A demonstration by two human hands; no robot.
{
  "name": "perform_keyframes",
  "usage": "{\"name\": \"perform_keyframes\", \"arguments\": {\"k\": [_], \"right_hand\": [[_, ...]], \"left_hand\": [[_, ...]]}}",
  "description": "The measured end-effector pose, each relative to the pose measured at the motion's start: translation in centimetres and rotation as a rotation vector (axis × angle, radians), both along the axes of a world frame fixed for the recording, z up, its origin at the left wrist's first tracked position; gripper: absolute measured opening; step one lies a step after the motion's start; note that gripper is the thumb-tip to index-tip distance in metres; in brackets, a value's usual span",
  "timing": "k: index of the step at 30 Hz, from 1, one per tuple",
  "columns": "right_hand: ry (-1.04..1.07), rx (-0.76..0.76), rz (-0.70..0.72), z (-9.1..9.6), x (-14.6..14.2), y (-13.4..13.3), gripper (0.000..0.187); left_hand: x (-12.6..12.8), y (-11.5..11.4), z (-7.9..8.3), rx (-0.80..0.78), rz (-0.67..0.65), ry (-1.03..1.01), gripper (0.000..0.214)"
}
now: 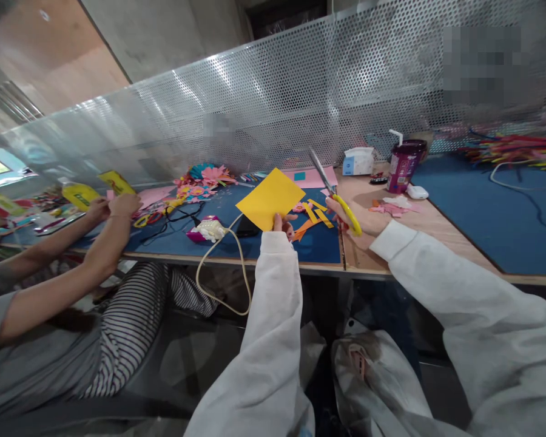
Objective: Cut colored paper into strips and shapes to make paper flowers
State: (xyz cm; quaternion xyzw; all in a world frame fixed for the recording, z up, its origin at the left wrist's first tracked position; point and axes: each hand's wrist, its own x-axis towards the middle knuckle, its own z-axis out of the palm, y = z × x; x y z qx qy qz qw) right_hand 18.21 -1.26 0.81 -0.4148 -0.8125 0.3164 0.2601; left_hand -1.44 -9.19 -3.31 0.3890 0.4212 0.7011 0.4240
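Note:
A yellow square of paper (271, 197) is pinched by its near corner in my left hand (282, 226), thumb on top, held up over the blue mat. Scissors with yellow handles (348, 215) are gripped in my right hand (346, 224), their blades pointing up and away, apart from the paper. Between my hands lie yellow paper strips (319, 213) and an orange paper piece (306, 229). A pink paper sheet (319, 177) with a small teal square (299, 176) lies behind them. A dark phone-like object (247, 227) sits left of my left hand, partly covered.
A purple cup with a straw (403, 167), tissue pack (358, 161), white case (417, 192) and pink scraps (394, 207) stand right. Paper flowers (209, 179) and a cable (243, 261) are left. A co-worker's hands (118, 203) hold something yellow. Perforated metal screen (273, 91) behind.

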Motion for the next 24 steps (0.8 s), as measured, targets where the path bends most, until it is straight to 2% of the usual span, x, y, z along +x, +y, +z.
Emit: {"name": "perform_keyframes", "arguments": {"k": [3, 5, 13, 18, 24], "right_hand": [[-0.012, -0.231, -0.075, 0.7, -0.1, -0.6, 0.055], [-0.046, -0.270, -0.099, 1.0, -0.1, -1.0, 0.053], [-0.141, -0.140, 0.059, 1.2, 0.6, -1.1, 0.047], [-0.171, -0.096, 0.085, 0.7, 0.7, -0.7, 0.047], [-0.196, -0.081, 0.078, 1.6, 0.8, -1.8, 0.047]], "left_hand": [[0.1, -0.1, 0.1, -0.004, 0.024, -0.012, 0.055], [0.1, -0.1, 0.2, 0.006, 0.023, -0.025, 0.055], [0.3, -0.1, 0.3, 0.029, 0.031, -0.089, 0.051], [0.4, -0.2, 0.2, 0.053, 0.034, -0.073, 0.052], [1.0, -0.5, 0.6, 0.016, 0.059, 0.002, 0.055]]}}
